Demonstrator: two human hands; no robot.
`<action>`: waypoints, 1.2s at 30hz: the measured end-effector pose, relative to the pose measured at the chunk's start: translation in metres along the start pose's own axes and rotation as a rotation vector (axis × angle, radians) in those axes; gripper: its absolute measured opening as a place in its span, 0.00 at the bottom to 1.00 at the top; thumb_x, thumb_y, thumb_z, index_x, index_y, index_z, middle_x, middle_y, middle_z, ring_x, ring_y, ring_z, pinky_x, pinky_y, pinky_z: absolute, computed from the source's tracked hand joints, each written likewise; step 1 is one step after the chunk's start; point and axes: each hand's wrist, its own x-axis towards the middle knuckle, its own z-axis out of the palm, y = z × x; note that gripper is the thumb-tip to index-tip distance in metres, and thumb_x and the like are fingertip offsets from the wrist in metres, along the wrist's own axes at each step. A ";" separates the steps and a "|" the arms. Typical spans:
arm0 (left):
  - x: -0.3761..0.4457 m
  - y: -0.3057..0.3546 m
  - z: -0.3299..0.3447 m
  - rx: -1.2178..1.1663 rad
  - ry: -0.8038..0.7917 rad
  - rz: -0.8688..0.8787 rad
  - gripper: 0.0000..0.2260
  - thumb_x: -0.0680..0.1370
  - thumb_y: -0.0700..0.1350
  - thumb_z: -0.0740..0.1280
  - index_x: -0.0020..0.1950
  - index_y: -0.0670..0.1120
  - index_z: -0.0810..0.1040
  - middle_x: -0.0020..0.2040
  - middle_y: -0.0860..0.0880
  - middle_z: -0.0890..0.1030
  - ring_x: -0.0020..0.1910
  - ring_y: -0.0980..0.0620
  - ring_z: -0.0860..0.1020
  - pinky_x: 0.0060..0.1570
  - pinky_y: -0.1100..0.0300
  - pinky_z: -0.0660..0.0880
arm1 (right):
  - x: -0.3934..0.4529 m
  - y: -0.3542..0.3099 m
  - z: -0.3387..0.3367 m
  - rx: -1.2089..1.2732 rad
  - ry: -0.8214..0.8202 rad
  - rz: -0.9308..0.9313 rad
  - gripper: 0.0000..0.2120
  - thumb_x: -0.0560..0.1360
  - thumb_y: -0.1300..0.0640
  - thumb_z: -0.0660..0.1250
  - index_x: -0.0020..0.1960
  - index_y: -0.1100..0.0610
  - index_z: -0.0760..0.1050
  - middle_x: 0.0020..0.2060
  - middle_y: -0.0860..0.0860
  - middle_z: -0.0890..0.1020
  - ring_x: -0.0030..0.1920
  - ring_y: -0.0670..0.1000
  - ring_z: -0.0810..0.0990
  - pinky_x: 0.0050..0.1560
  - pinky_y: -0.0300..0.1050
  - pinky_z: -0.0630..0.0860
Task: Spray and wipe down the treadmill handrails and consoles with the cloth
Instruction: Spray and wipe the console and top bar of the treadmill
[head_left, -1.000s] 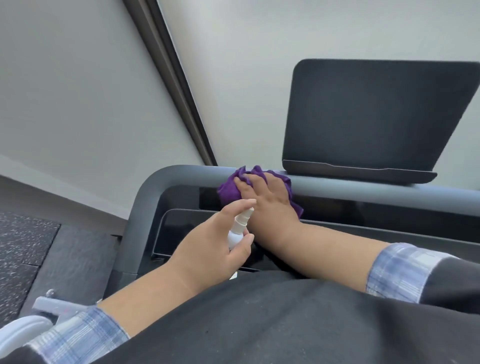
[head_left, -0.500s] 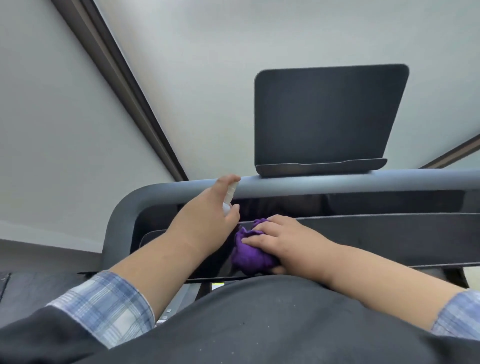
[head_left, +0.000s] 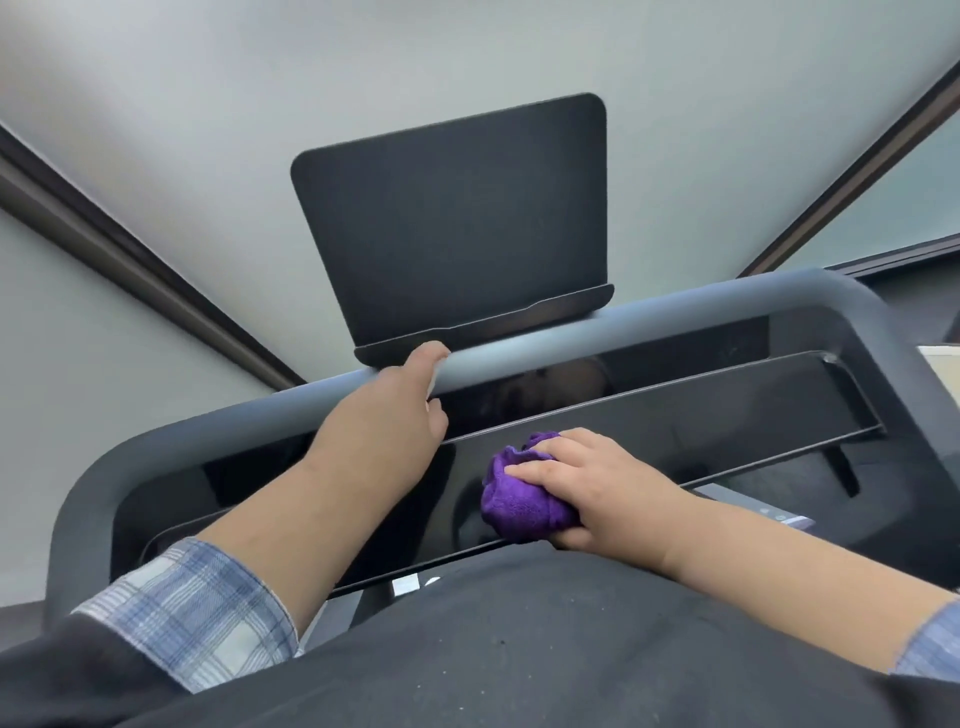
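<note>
My right hand (head_left: 602, 483) is closed on a bunched purple cloth (head_left: 517, 496) and presses it onto the treadmill's glossy black console panel (head_left: 727, 415). My left hand (head_left: 392, 402) reaches up to the grey front handrail bar (head_left: 649, 327), its index finger touching the base of the dark upright screen (head_left: 457, 223). Its fingers curl around a small white spray bottle (head_left: 432, 383); only a pale sliver shows between finger and thumb. Both forearms are bare, with plaid cuffs pushed back.
The grey handrail curves down at the left (head_left: 78, 499) and right (head_left: 872, 322) ends. A lower panel with small buttons (head_left: 769, 512) sits under the console at right. A pale wall with dark trim strips stands behind. My dark shirt fills the bottom of the view.
My left hand with the bottle has risen from the console recess to the top bar under the screen. My right hand keeps the cloth on the black panel, shifted slightly right.
</note>
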 end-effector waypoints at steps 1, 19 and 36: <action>0.004 0.017 0.005 -0.011 -0.013 0.030 0.17 0.79 0.46 0.59 0.67 0.56 0.65 0.45 0.49 0.81 0.41 0.43 0.79 0.40 0.50 0.78 | -0.008 0.007 -0.005 0.012 0.008 0.026 0.30 0.68 0.42 0.62 0.69 0.49 0.73 0.58 0.50 0.79 0.58 0.56 0.77 0.62 0.50 0.75; 0.078 0.180 0.074 0.111 -0.039 -0.011 0.22 0.80 0.45 0.59 0.72 0.57 0.60 0.54 0.46 0.77 0.46 0.42 0.79 0.43 0.52 0.76 | -0.095 0.139 -0.073 0.222 0.358 0.140 0.30 0.73 0.40 0.68 0.70 0.56 0.75 0.63 0.54 0.77 0.63 0.54 0.72 0.70 0.39 0.62; -0.094 0.056 0.048 -0.255 0.121 -0.292 0.22 0.79 0.53 0.62 0.69 0.68 0.56 0.52 0.60 0.77 0.46 0.56 0.76 0.48 0.59 0.73 | 0.043 0.046 -0.030 -0.286 0.089 0.133 0.35 0.76 0.39 0.65 0.75 0.58 0.67 0.72 0.56 0.72 0.72 0.61 0.61 0.73 0.58 0.60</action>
